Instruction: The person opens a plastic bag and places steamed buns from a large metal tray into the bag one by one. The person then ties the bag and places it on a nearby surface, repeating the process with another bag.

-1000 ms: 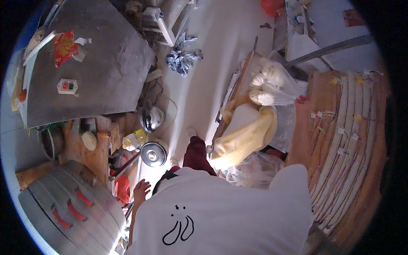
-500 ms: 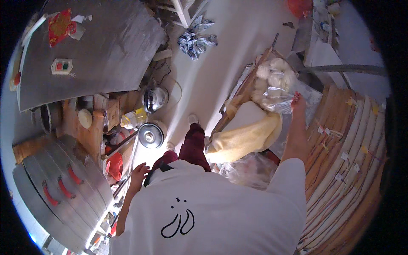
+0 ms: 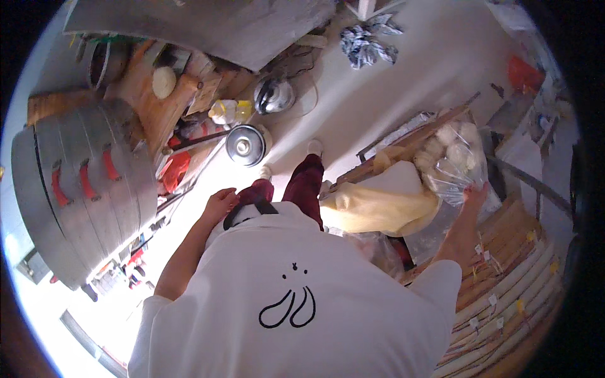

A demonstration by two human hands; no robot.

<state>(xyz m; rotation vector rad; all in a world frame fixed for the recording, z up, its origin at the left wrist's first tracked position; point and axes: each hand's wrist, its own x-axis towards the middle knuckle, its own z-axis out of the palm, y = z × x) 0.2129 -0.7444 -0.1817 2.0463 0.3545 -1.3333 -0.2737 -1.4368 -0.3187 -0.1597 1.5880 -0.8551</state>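
Presently, head view: one clear, thin plastic bag (image 3: 446, 181) of pale, rounded bundles (image 3: 465, 155), lying just beside a pale yellow, draped cloth (image 3: 381, 211). One bare right hand (image 3: 474, 196), fingers closed on the bag's gathered film. One bare left hand (image 3: 222, 203), fingers loosely curled, holding nothing visible, near dark red trousers (image 3: 305, 186). Likely faults: film tearing under the bundles' weight; contents spilling, should the mouth be untied (cannot tell); cloth dragged along, the bag lying so near.
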